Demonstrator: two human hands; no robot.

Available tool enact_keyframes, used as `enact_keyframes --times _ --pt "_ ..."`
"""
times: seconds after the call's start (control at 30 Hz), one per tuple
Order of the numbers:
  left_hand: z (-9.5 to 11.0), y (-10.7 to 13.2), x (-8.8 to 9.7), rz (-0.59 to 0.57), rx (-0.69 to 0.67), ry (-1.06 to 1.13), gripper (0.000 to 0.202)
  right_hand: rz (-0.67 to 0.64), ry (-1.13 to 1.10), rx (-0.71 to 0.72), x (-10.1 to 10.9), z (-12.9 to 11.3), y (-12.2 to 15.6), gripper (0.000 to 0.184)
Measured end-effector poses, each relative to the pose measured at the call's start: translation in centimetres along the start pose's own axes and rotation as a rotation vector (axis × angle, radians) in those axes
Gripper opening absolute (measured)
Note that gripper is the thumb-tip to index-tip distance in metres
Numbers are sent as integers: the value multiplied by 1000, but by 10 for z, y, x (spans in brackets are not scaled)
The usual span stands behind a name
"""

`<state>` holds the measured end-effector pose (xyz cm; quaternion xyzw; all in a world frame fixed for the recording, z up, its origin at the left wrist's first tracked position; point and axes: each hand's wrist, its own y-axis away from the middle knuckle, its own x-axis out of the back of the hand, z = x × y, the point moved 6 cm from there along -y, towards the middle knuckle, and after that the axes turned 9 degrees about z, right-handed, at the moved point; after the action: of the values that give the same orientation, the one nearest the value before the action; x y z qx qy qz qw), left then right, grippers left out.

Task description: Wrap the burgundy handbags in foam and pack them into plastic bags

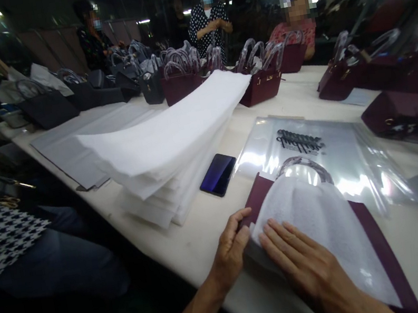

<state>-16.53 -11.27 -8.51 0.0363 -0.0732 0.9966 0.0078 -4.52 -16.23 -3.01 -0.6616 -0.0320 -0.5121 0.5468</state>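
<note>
We noted 1 maroon bag point(374, 235) by the near edge of the table point(176, 247), white foam point(320, 223) over it. Left hand point(228, 253), half-curled, gripped its side; right hand point(311, 265) lay flat on the foam, holding nothing.

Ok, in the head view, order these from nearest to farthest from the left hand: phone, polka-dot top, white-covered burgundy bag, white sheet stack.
1. White-covered burgundy bag: touched by the left hand.
2. Phone: on the table, just ahead of the hand.
3. White sheet stack: left of the phone.
4. Polka-dot top: worn across the table.
</note>
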Motion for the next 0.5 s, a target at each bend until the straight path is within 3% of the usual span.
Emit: enact_keyframes --times 0.1,0.2,0.33,0.4,0.5 --pt "3 1 7 -89 -165 -71 34 30 -1 -111 -1 7 3 31" --pt "6 8 11 17 -322 -158 25 69 2 -255 1 18 3 31" --pt "-11 26 18 358 -199 -139 23 35 -59 -434 0 29 4 29" --pt "-19 36 15 394 -143 -196 18 33 -109 -495 -1 31 6 28" --pt "-14 51 5 371 -218 -352 13 42 -190 -574 -2 34 8 26"
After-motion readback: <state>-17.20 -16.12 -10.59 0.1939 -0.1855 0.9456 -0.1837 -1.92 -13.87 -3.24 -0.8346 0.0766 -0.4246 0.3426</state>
